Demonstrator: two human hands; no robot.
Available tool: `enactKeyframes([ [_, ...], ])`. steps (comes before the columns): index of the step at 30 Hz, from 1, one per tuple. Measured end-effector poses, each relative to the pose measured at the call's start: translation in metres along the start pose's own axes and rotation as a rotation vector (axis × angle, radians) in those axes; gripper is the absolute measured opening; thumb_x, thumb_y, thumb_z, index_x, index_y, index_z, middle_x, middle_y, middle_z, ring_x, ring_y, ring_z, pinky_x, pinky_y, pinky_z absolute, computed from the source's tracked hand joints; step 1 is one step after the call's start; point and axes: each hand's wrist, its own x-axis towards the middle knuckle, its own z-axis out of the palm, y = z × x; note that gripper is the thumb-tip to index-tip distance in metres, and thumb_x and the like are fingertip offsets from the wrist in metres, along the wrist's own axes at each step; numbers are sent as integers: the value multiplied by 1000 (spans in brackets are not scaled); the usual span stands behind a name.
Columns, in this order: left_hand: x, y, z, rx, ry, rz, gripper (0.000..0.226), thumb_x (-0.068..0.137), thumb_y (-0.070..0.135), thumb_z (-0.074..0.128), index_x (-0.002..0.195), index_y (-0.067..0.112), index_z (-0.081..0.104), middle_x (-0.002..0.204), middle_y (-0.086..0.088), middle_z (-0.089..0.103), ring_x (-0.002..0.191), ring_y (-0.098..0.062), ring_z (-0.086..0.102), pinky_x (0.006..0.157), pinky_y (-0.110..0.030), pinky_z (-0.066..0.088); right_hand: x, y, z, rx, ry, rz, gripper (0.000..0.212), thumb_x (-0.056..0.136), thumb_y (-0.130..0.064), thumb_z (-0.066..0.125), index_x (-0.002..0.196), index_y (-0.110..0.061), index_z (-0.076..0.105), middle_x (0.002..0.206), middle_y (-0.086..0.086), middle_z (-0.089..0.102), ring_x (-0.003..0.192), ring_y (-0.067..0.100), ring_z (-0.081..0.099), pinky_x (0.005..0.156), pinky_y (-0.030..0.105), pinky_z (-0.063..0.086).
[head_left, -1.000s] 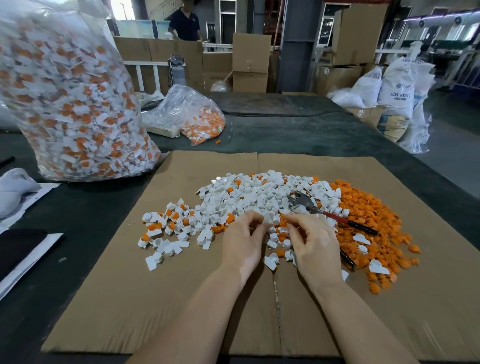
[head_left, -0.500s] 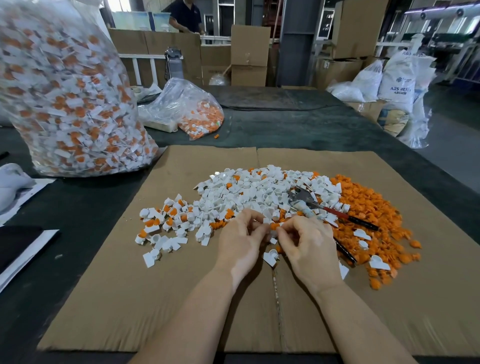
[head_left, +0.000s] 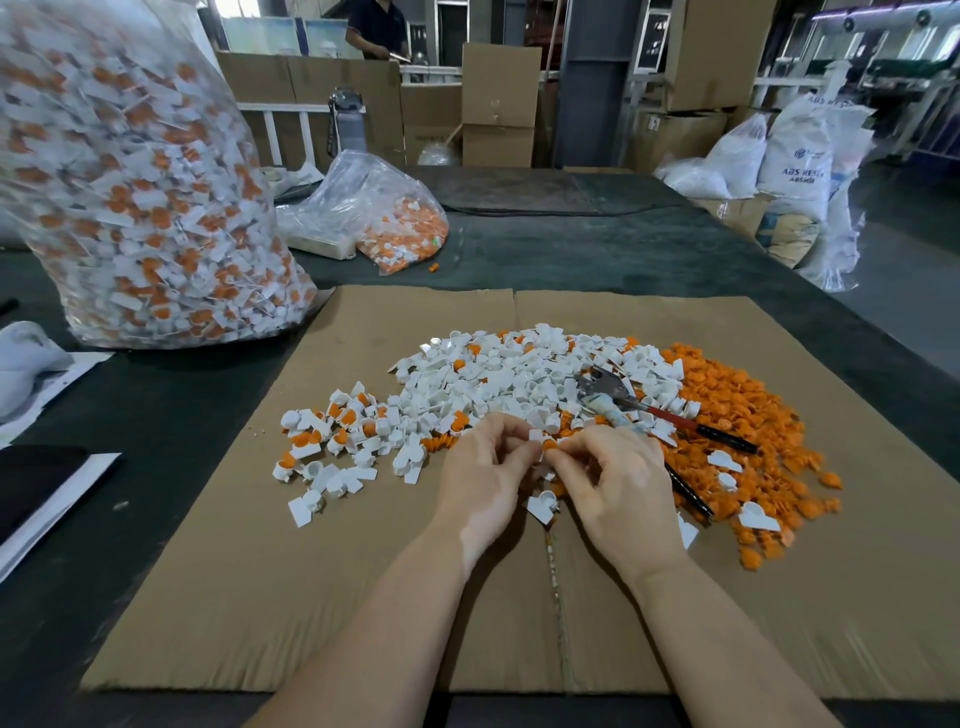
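A heap of small white plastic parts (head_left: 498, 379) lies on a brown cardboard sheet (head_left: 363, 597), with a heap of orange caps (head_left: 727, 415) to its right. My left hand (head_left: 483, 478) pinches a small white part (head_left: 535, 435) at its fingertips. My right hand (head_left: 618, 483) meets it there and pinches an orange cap (head_left: 549, 444) against that part. Both hands hover just above the near edge of the heaps. Pliers with red and black handles (head_left: 654, 410) lie on the pile behind my right hand.
A big clear bag (head_left: 135, 197) of white and orange parts stands at the left. A smaller bag (head_left: 384, 218) lies behind the cardboard on the dark table (head_left: 597, 249). Sacks (head_left: 800, 171) and boxes stand at the right rear. A person works in the background.
My hands have lifted slightly off the pile and come together, each now pinching a small piece at the fingertips. The view has tilted a little.
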Motion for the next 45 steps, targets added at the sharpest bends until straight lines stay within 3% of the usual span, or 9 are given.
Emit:
enactKeyframes([
  [4,0,0,0,0,-3,13,10,91,9,58,93,18,62,66,0,59,64,-11,62,75,-42,54,1,0,-1,77,-4,-6,23,74,-6,77,96,-9,70,76,-5,59,75,17,55,74,44,47],
  [7,-1,0,-1,24,-18,28,17,92,10,57,97,25,62,65,3,57,67,-11,62,77,-40,55,1,1,-1,96,-30,-49,27,76,-4,75,102,-9,70,84,2,63,82,21,57,77,43,49],
  [11,-1,1,-1,70,-24,41,20,92,13,58,94,32,62,65,8,60,70,-12,64,78,-37,55,2,2,-1,82,-26,-83,18,76,-3,74,94,-6,72,82,6,64,82,24,58,74,38,50],
  [16,-2,3,-1,63,-26,32,17,92,11,57,97,26,63,68,5,62,72,-14,65,80,-40,55,2,1,-1,77,-24,-58,19,78,-3,73,96,-6,71,83,5,66,82,23,59,76,35,50],
  [20,-3,4,-2,69,-41,54,18,93,11,56,96,28,62,68,5,62,70,-11,63,77,-34,54,1,0,-3,93,7,-11,4,79,-4,71,81,-7,68,77,1,64,76,19,58,72,36,49],
  [27,-3,2,-2,27,-29,47,17,91,7,58,98,22,64,70,2,61,67,-11,60,74,-31,50,1,-2,-1,7,-6,5,18,77,-8,73,65,-7,60,59,1,55,59,20,51,58,35,45],
  [34,-4,3,-2,87,-65,90,32,89,6,61,84,38,60,74,9,61,72,-6,60,66,-12,46,0,-1,0,-14,-23,23,25,75,-3,73,59,-6,53,55,1,50,56,20,47,56,34,43],
  [39,-5,2,-1,136,-47,106,33,89,11,62,81,42,58,78,9,63,75,-7,61,67,-12,46,0,0,1,-31,-28,1,27,73,-1,74,58,-5,52,53,2,49,54,20,46,56,29,39],
  [45,-5,1,1,167,-52,108,25,90,13,62,85,37,59,77,11,62,72,-3,59,64,-8,44,0,0,2,-71,-28,-43,29,69,0,77,57,-7,51,53,3,49,53,21,48,53,33,43],
])
